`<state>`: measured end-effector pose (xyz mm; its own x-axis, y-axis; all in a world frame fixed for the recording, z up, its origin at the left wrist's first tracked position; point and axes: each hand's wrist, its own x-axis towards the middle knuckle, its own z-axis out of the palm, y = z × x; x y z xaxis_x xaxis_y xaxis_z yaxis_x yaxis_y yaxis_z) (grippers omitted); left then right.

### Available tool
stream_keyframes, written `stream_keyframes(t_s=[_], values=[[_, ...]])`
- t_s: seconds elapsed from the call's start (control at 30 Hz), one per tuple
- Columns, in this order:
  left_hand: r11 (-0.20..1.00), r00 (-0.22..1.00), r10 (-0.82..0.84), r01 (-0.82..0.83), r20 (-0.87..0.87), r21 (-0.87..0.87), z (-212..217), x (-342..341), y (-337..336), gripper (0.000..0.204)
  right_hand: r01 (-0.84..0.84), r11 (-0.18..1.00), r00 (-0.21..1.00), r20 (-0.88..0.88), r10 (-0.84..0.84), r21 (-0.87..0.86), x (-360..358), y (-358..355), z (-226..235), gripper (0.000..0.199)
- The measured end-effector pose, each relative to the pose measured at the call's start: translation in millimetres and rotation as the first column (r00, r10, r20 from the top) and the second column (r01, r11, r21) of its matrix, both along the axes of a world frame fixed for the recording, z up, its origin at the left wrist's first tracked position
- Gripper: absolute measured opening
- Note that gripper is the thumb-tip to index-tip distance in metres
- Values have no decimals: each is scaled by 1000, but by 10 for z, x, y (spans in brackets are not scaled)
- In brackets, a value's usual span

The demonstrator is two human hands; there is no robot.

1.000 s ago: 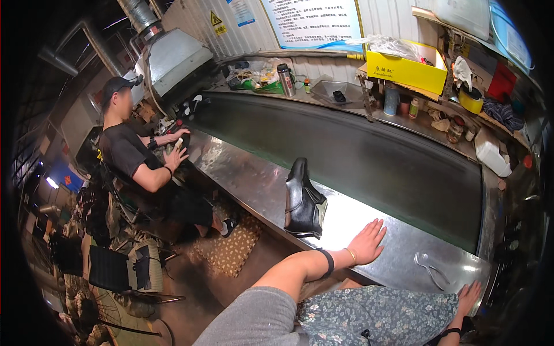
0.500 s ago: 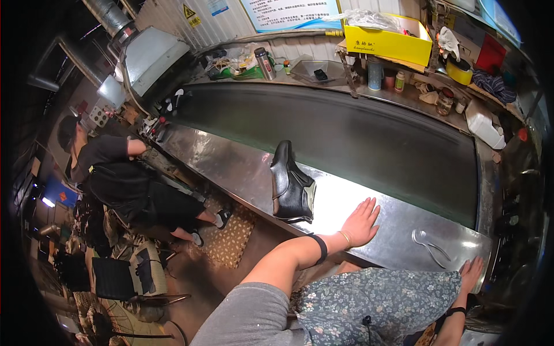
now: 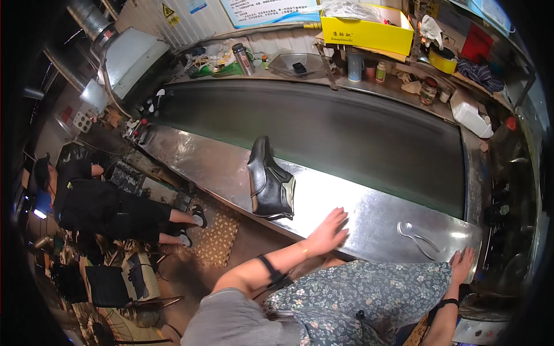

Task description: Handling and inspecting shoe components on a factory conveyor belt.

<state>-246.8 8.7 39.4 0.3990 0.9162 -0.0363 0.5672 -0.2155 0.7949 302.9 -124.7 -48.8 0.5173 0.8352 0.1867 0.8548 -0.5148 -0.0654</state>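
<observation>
A black leather ankle boot [image 3: 271, 183] lies on its side across the shiny metal ledge [image 3: 369, 203], its toe reaching the edge of the dark conveyor belt. To the right of the boot is my left hand [image 3: 328, 232], empty and slightly blurred, with its fingers stretched out at the ledge; whether the palm touches the metal I cannot tell. My right hand [image 3: 461, 264] rests flat on the right end of the ledge, holding nothing. Between my hands, nearer the right one, lies a pair of metal pincers [image 3: 416, 239] with curved handles.
The wide conveyor belt [image 3: 323, 130] runs behind the ledge. A yellow box [image 3: 366, 37], a thermos [image 3: 242, 59], a metal tray [image 3: 283, 70], jars and a white plastic jug [image 3: 470, 112] stand along the back. At the left, another person [image 3: 95, 196] stands by a patterned mat [image 3: 216, 239].
My left hand has shifted left, a little closer to the boot. My right hand stays on the ledge end. The whole view has turned slightly, and the other person has changed posture.
</observation>
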Motion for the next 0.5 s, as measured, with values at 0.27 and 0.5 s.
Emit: stream_keyframes(t_s=[0.27,0.5], values=[[475,500,866,-832,13,287,132,-1600,-22,68,96,991,988,-130,-84,92,100,-225,84,52],[880,886,-107,296,-452,371,1146,-726,-113,83,19,1000,1000,5,-19,-23,347,-326,-174,61]])
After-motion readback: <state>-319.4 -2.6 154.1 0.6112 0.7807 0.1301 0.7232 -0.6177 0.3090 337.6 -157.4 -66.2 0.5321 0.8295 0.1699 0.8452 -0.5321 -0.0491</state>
